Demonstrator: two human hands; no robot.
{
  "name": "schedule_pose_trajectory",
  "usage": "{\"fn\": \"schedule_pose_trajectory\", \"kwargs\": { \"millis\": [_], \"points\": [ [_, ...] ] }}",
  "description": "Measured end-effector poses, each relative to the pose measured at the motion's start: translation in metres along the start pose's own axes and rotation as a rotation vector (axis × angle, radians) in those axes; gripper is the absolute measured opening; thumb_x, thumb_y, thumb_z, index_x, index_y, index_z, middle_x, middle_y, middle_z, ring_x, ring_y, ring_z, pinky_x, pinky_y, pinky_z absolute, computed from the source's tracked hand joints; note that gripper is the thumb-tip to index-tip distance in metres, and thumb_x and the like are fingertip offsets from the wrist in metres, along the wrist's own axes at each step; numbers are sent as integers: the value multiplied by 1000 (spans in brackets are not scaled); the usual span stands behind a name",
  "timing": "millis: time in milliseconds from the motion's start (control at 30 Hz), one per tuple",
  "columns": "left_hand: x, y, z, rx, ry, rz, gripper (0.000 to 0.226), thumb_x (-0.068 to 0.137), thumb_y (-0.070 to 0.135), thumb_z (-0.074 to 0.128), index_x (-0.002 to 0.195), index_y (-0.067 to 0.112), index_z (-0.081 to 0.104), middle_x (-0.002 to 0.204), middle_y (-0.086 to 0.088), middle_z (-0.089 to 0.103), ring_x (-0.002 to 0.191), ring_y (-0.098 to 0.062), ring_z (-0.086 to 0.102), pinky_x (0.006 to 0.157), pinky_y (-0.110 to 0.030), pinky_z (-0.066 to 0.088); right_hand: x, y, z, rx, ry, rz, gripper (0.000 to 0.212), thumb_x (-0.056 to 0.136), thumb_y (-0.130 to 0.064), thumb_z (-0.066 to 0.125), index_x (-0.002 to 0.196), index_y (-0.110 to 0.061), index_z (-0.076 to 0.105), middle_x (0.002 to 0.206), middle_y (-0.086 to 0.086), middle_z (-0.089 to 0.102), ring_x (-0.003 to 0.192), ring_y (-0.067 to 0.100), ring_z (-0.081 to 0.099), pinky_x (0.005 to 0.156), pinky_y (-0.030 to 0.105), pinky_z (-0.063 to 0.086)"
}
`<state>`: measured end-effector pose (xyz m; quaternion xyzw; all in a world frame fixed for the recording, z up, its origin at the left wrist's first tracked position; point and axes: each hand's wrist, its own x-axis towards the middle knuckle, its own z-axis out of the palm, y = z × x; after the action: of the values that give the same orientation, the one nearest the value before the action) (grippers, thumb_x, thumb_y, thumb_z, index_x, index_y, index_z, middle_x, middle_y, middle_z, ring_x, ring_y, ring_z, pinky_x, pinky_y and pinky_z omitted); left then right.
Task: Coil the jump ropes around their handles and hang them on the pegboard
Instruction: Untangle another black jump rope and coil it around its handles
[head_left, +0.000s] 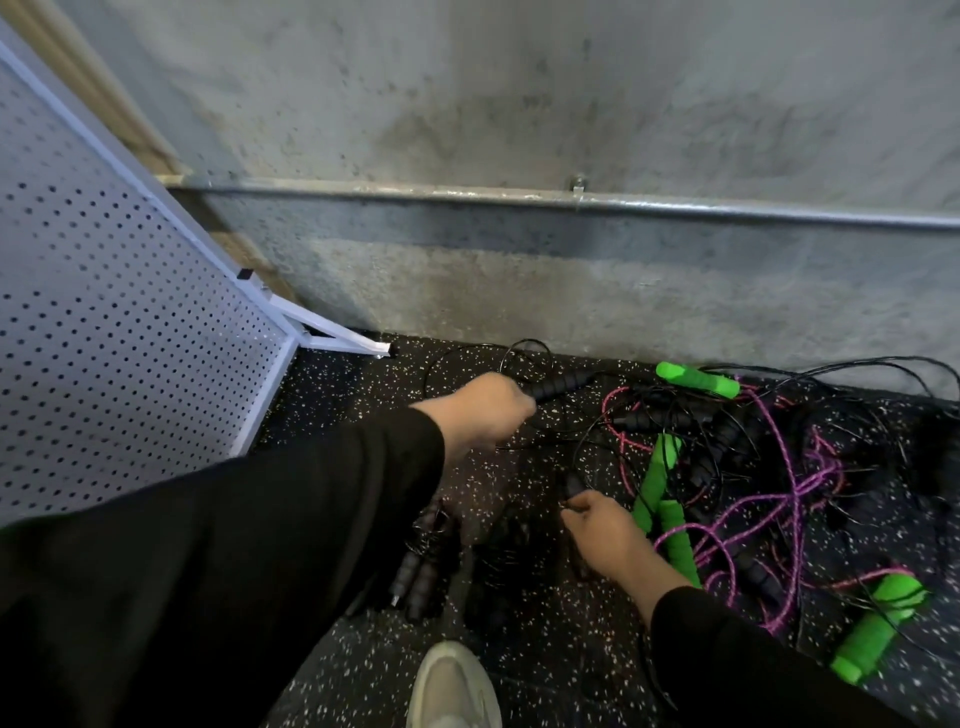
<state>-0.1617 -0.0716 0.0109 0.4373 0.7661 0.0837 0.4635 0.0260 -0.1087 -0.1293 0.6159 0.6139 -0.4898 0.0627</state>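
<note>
A ribbed black handle (563, 387) is gripped by the curled left hand (480, 410). At five o'clock from it, another black handle (573, 486) is pinched by the right hand (605, 532). Tangled ropes (789, 467) are piled at three o'clock; the pegboard (119, 312) is seen at nine.

I saw the pegboard (119, 322) standing at my left against the wall (519, 104). The tangled jump ropes (753, 467) lay on the floor (363, 665) to my right, one coiled rope (421, 566) between them.

Black cords (691, 431) indistinct in tangle.
</note>
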Motion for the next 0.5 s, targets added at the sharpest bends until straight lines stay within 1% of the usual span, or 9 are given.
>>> {"fn": "schedule_pose_trajectory", "kwargs": {
  "millis": [33, 67, 100, 167, 200, 300, 367, 433, 500],
  "points": [
    [5, 11, -1, -28, 11, 2, 31, 104, 22, 51, 123, 3, 65, 112, -17, 71, 91, -29, 69, 80, -33, 60, 3, 1, -4, 3, -5, 14, 36, 102, -34, 54, 133, -16, 58, 106, 3, 70, 91, 16, 65, 81, 33, 54],
    [11, 20, 1, -26, 23, 9, 33, 103, 22, 51, 121, 0, 66, 110, -18, 71, 96, -33, 68, 89, -42, 59, 5, 2, -7, 7, -12, 24, 36, 102, -34, 54, 133, -16, 58, 106, 4, 70, 91, 16, 65, 79, 33, 54],
    [17, 27, 4, -3, 35, 17, 35, 102, 21, 50, 120, -3, 67, 106, -18, 69, 95, -32, 66, 91, -43, 57, 7, 2, -9, 3, -17, 25, 36, 102, -34, 53, 134, -17, 57, 105, 5, 71, 91, 17, 65, 76, 31, 51],
    [26, 33, 11, 97, 58, 26, 36, 101, 22, 48, 118, -4, 68, 103, -17, 68, 95, -32, 64, 85, -38, 53, 12, 4, -10, -40, -26, 6, 38, 103, -33, 51, 138, -18, 54, 111, 7, 70, 96, 20, 65, 76, 30, 48],
    [29, 32, 17, 152, 47, 27, 36, 101, 22, 48, 117, -3, 69, 108, -19, 69, 100, -34, 65, 83, -36, 51, 14, 7, -10, -75, -36, -5, 40, 103, -32, 50, 141, -20, 51, 117, 9, 68, 99, 21, 65, 78, 31, 49],
    [34, 25, 38, 282, 1, 5, 35, 103, 20, 45, 118, -3, 67, 120, -20, 69, 112, -36, 65, 85, -35, 49, 21, 15, -2, -237, -114, -64, 48, 105, -31, 48, 151, -28, 37, 136, 14, 53, 113, 28, 61, 93, 34, 50],
    [32, 21, 53, 373, -94, 1, 32, 105, 14, 41, 119, -2, 65, 122, -19, 67, 114, -34, 64, 90, -36, 50, 24, 17, 2, -372, -219, -62, 54, 106, -29, 45, 157, -29, 28, 146, 16, 43, 124, 32, 55, 102, 36, 48],
    [31, 18, 64, 390, -132, -1, 31, 105, 18, 44, 119, 1, 66, 119, -16, 68, 112, -33, 63, 89, -36, 50, 21, 15, 5, -522, -322, -67, 53, 108, -23, 41, 159, -23, 25, 154, 14, 35, 136, 35, 43, 110, 38, 42],
    [34, 14, 73, 480, -158, 58, 30, 103, 26, 48, 119, 8, 65, 117, -12, 67, 110, -30, 63, 85, -33, 48, 21, 16, 8, -585, -335, -104, 49, 108, -17, 39, 156, -16, 31, 156, 10, 35, 139, 34, 36, 113, 36, 37]
  ]
}}
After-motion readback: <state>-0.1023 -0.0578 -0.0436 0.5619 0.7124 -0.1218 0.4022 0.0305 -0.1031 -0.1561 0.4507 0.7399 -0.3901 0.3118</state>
